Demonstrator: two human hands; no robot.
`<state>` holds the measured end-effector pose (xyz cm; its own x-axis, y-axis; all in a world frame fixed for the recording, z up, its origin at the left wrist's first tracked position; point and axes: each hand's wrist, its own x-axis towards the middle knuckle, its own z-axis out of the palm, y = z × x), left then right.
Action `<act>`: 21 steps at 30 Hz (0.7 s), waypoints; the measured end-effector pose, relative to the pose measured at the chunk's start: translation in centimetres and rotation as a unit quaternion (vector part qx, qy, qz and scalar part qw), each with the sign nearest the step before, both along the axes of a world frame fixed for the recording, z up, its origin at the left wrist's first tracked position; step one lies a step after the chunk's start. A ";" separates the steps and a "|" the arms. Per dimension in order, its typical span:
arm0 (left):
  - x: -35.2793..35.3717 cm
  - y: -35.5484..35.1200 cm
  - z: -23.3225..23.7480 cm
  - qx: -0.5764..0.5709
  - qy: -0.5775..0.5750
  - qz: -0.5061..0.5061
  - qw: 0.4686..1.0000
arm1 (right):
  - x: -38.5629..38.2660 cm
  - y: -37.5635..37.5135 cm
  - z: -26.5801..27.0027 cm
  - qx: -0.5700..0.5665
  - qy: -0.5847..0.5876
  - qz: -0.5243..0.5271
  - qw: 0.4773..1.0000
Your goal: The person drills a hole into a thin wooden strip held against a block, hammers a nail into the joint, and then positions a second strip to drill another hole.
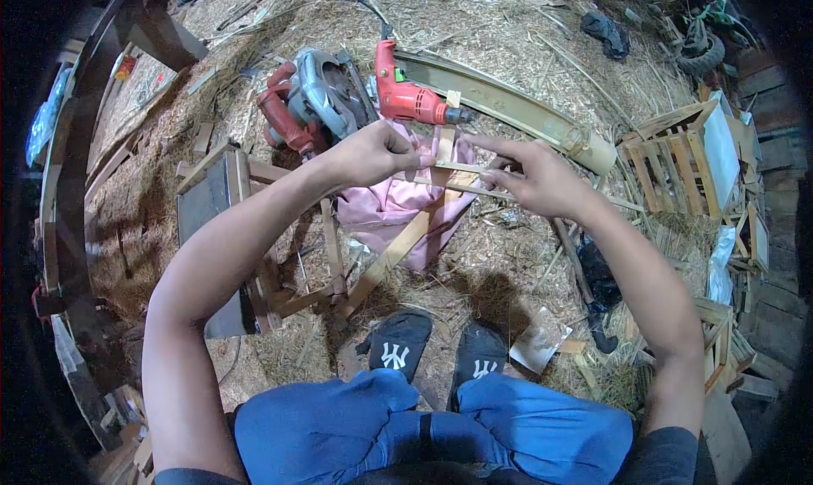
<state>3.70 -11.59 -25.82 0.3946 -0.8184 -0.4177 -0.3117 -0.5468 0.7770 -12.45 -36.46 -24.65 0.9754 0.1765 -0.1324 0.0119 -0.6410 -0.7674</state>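
A thin wooden strip (460,167) spans the gap between my hands, above a pink cloth (373,205). My left hand (383,156) is closed, its thumb and fingertips pinching the strip's left end. At the other end, my right hand (542,178) grips the strip between thumb and bent fingers, with the index finger stretched out toward the left. Just below runs a second thin strip (470,188), close to the right fingertips. A longer wooden slat (389,256) slants beneath, across the cloth. The red power drill (411,99) lies just beyond my hands.
Left of the drill sits a circular saw (318,104). A long trough-like beige piece (525,112) lies behind my right hand. Slatted wooden crates (677,171) stand at the right, a dark-panelled wooden frame (207,231) at the left. Wood shavings cover the ground (508,44).
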 end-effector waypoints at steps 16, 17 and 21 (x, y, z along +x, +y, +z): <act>-0.5 0.2 0.0 0.011 0.000 0.005 1.000 | 21.3 -3.3 -4.2 -0.304 -0.066 0.147 0.939; -0.8 0.1 0.5 0.011 0.014 0.016 1.000 | 22.9 -2.9 -5.1 -0.301 -0.066 0.150 0.939; -1.0 0.2 0.7 -0.017 0.033 0.045 0.998 | 27.4 -0.4 -8.1 -0.379 -0.201 0.246 0.869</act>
